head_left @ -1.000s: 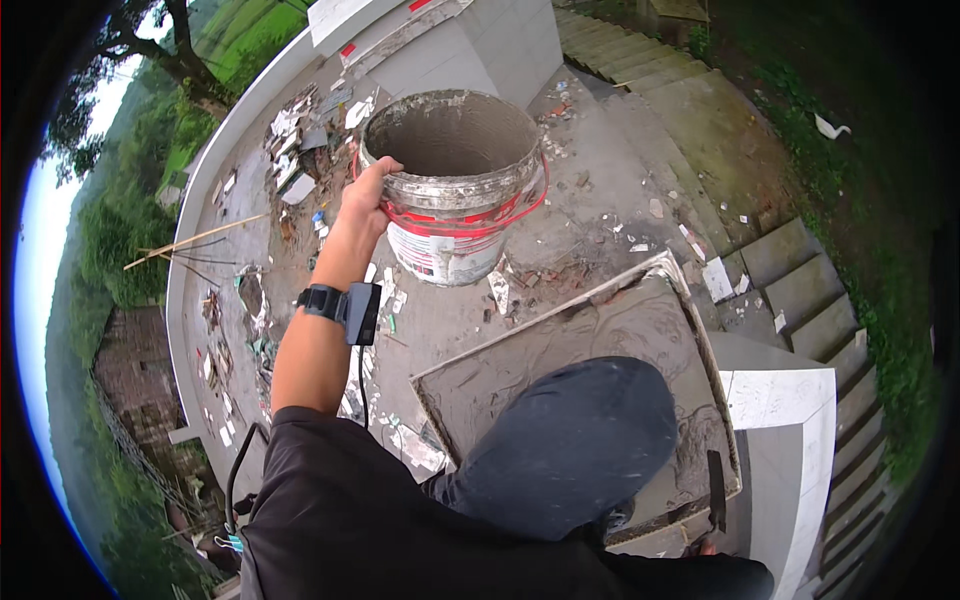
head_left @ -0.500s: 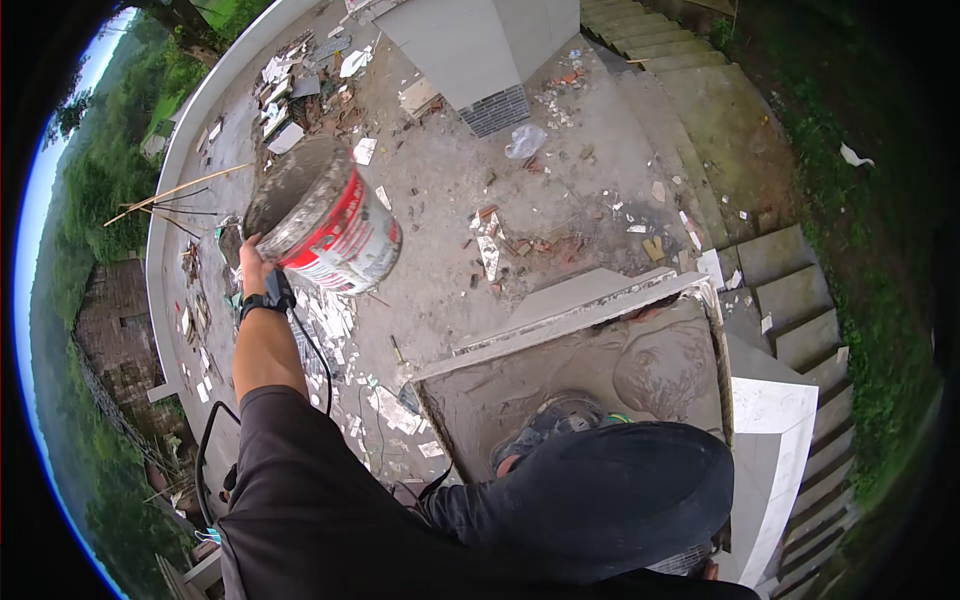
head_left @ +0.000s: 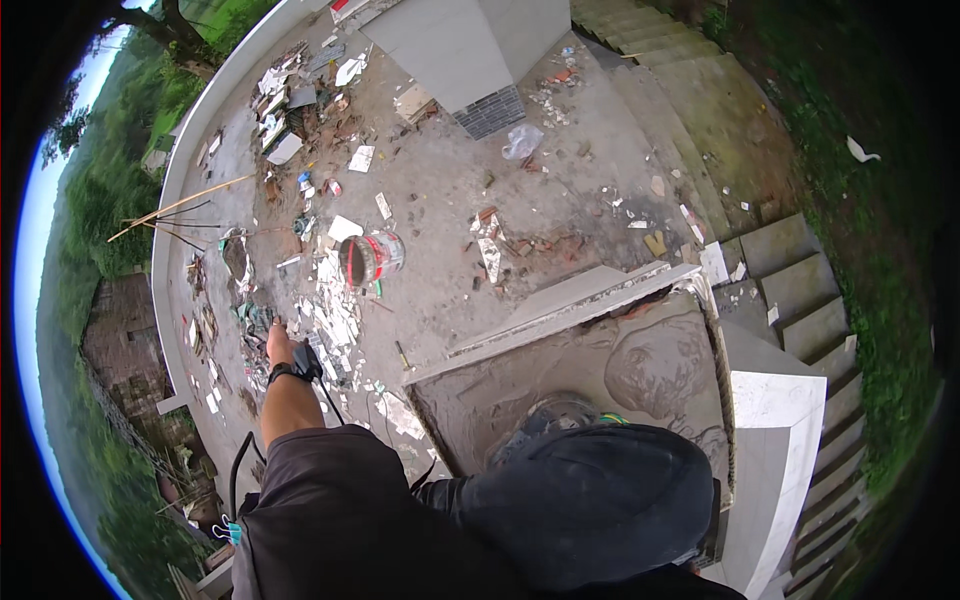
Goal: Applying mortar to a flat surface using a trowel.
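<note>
The red and white bucket (head_left: 382,256) is out past the left hand (head_left: 281,347), tipped on its side with its mouth facing left. It is well apart from the hand, beside a heap of broken white bits (head_left: 332,325), and I cannot tell if it touches the ground (head_left: 440,285). The left arm is stretched out. Its fingers (head_left: 277,327) look loosely spread and hold nothing. The right hand does not show, so I cannot tell what its fingers do. The step seems to be letting the bucket go. To do that well, I think the arm should reach out to the clear side, away from the box edge (head_left: 540,320), and the fingers should all open together so none snag on the rim. The knee (head_left: 620,480) is bent and a foot (head_left: 550,414) is in the wet grey mix (head_left: 480,400), which is likely slippery, so it helps to lean back and stay low. The cord (head_left: 336,410) at the wrist should hang free of the bucket too.
</note>
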{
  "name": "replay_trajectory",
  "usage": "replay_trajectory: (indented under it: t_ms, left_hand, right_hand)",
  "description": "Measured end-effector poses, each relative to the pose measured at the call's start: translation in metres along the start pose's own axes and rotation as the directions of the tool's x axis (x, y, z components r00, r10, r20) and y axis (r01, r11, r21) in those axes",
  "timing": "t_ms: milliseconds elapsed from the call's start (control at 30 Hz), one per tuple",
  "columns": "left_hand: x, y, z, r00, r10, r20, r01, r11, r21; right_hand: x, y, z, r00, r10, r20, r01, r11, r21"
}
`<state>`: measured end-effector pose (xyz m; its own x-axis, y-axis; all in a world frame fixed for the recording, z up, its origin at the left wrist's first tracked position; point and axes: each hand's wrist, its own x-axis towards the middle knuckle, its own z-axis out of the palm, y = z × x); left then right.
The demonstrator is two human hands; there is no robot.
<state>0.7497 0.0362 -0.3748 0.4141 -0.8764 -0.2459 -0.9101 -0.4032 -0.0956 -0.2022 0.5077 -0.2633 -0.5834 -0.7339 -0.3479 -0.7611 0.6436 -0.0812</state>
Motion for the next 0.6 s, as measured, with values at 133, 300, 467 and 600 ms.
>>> replay_trajectory:
  t_ms: [133, 300, 467, 600]
  left_hand:
    - [-0.047, 0.031, 0.023, 0.737, -0.649, 0.189, 0.563, 0.435, -0.703]
    - [-0.138, 0.005, 0.028, 0.976, -0.199, -0.087, 0.183, 0.970, -0.160]
    - [-0.158, -0.006, 0.023, 0.993, -0.090, 0.082, 0.075, 0.981, 0.177]
    - [-0.109, 0.060, 0.004, 0.547, -0.652, 0.525, 0.570, -0.170, -0.804]
  right_hand:
    - [0.015, -0.004, 0.007, 0.999, -0.033, 0.008, 0.033, 0.999, 0.012]
    - [0.027, -0.007, 0.014, 0.998, -0.069, 0.014, 0.069, 0.997, 0.037]
    - [0.035, -0.012, 0.025, 0.995, -0.099, 0.005, 0.098, 0.992, 0.083]
    - [0.034, -0.019, 0.036, 0.993, -0.115, -0.011, 0.115, 0.985, 0.128]
